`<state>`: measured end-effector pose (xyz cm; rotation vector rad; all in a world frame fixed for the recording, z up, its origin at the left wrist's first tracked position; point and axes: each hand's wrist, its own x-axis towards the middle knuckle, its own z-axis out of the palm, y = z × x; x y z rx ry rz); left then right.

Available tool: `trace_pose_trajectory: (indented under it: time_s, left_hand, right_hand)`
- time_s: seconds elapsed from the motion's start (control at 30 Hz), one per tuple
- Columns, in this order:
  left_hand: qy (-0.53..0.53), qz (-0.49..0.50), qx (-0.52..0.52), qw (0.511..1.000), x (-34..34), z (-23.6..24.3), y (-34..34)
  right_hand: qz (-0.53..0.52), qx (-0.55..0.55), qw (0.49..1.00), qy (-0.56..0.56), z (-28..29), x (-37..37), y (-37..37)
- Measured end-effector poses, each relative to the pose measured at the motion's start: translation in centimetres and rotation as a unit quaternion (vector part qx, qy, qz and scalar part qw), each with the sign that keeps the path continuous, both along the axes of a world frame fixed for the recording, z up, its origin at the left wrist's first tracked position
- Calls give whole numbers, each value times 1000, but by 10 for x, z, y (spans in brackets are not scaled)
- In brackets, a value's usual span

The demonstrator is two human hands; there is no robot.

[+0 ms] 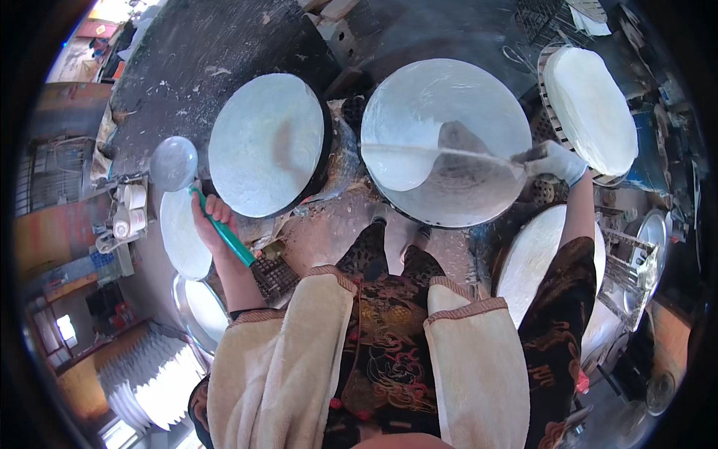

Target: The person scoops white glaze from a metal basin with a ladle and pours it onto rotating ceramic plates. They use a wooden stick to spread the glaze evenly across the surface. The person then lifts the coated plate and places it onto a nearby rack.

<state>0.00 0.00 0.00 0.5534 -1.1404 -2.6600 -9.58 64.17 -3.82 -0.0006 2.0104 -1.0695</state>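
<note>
My left hand [213, 218] grips the green handle of a metal ladle [173, 161], its round bowl raised at the left. My gloved right hand [553, 163] is closed on a long, thin pale scraper [471, 157] that crosses the large round griddle [441, 90] in the centre. That griddle carries pale batter over part of its surface, with a darker grey area at the lower right. To its left is a second round griddle [262, 142] covered in a white layer. At the upper right, a thick stack of round white sheets [587, 108] sits on a slatted rack.
More white round surfaces lie at the left [183, 239] and lower right [535, 262], near my forearms. A metal frame [624, 277] stands at the right. Small white containers [131, 209] are at the left, above a pile of white items [157, 382]. Dark worktop [179, 75] extends beyond the griddles.
</note>
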Motion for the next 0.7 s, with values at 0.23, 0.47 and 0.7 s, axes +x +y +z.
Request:
trace_pose_trajectory:
  time_s: [0.23,0.47,0.7]
  left_hand:
    - [110,16,90,990,33,7,-11]
    - [227,4,161,960,71,19,4]
    - [324,-6,294,899,67,56,83]
  right_hand:
    - [-10,-32,998,-51,-19,-23,-23]
    - [-7,59,998,33,2,-20,21]
    - [59,6,998,-31,-13,-10,-14]
